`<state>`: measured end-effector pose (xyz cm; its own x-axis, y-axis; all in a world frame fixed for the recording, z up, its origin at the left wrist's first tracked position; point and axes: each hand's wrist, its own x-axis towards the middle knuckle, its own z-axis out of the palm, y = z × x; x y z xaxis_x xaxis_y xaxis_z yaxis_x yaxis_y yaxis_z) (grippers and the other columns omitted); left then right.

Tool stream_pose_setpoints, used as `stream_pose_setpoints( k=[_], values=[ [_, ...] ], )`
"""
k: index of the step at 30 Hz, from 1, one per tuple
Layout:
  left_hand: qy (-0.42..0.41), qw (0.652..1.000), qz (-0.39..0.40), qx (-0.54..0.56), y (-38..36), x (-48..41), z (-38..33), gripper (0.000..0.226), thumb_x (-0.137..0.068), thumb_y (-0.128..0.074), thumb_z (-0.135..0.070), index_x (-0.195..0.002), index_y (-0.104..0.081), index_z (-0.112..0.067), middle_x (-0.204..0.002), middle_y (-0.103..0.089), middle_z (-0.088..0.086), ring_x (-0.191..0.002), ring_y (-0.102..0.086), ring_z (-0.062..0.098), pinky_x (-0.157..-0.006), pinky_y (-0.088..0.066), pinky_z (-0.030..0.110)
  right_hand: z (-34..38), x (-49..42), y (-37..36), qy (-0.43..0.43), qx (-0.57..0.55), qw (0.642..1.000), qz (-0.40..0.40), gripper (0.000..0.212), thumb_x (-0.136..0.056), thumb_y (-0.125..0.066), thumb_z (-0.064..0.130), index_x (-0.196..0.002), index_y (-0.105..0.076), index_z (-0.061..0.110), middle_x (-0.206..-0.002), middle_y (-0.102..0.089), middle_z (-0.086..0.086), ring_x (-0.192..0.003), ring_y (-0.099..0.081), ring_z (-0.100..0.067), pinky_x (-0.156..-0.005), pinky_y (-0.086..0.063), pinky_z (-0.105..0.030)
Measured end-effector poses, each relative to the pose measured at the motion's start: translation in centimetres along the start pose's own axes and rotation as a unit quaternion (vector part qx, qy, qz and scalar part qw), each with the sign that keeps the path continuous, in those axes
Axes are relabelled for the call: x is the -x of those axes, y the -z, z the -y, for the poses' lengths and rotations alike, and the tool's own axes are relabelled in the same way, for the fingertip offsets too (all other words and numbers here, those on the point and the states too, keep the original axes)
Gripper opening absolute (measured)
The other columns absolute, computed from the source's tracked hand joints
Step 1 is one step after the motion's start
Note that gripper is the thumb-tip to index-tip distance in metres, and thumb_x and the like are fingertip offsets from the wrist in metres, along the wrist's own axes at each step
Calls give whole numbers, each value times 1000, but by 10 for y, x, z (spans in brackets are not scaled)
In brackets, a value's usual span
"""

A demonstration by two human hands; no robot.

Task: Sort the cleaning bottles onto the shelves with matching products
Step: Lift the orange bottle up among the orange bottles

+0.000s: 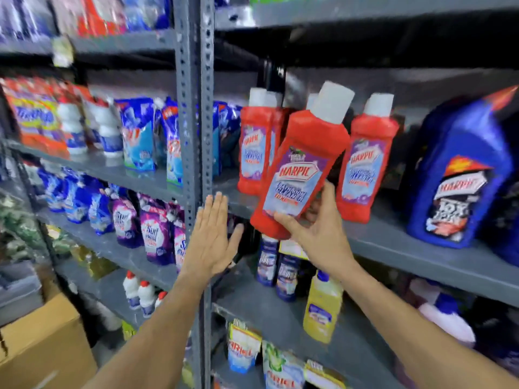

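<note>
My right hand (317, 228) grips the bottom of a red Harpic bottle (303, 161) with a white cap, tilted to the right, in front of the grey shelf (421, 248). Behind it on that shelf stand matching red Harpic bottles, one at the left (254, 144) and one at the right (365, 164). My left hand (213, 237) is open and flat, fingers up, beside the grey upright post (193, 108), holding nothing.
A large blue Harpic bottle (460, 175) stands at the right of the same shelf. Below are dark bottles (266, 262) and a yellow bottle (323, 307). The left rack holds pouches (157, 231) and small white bottles (140, 293). A cardboard box (42, 346) sits bottom left.
</note>
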<state>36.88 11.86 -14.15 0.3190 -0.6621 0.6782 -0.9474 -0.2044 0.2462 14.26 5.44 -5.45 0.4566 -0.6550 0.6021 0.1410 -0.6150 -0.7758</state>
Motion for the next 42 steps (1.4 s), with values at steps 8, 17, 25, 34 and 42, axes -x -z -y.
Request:
stream_pose_setpoints(
  k=[8, 17, 25, 34, 42],
  values=[
    [-63, 994, 75, -39, -15, -60, -17, 97, -87, 3, -74, -154, -11, -5, -163, -6, 9, -150, 3, 26, -122, 0, 42, -27, -67, 23, -13, 118, 991, -58, 82, -63, -84, 45, -134, -42, 38, -125, -67, 15, -115, -67, -11, -95, -56, -51],
    [-55, 995, 73, -24, -29, -56, -9, 87, -92, -8, -68, -148, -34, -6, -155, -35, 12, -147, -21, 28, -121, -6, 43, -73, -86, 19, -62, 158, 982, -78, 90, -73, -77, 52, -150, -33, 35, -133, -65, 7, -120, -64, -18, -100, -54, -48],
    [-52, 995, 82, -34, -27, -58, -11, 85, -92, -10, -66, -148, -33, -7, -153, -38, 12, -144, -25, 28, -120, -9, 44, -74, -87, 20, -100, 190, 976, -34, 109, -69, -92, 15, -155, -26, 26, -139, -62, 0, -123, -61, -19, -105, -52, -49],
    [-41, 996, 77, -33, -28, -56, -15, 82, -93, -12, -65, -148, -33, -7, -154, -38, 12, -144, -24, 27, -121, -9, 44, -78, -96, 14, -93, 208, 973, -34, 106, -69, -93, 18, -153, -29, 23, -136, -64, -5, -121, -62, -22, -104, -52, -47],
    [-35, 996, 79, -21, -28, -56, -16, 81, -93, -14, -64, -149, -32, -8, -154, -37, 10, -145, -23, 26, -121, -7, 44, -81, -96, 14, -89, 206, 974, -30, 102, -72, -91, 22, -153, -29, 24, -140, -61, -5, -126, -59, -23, -105, -52, -49]
  ],
)
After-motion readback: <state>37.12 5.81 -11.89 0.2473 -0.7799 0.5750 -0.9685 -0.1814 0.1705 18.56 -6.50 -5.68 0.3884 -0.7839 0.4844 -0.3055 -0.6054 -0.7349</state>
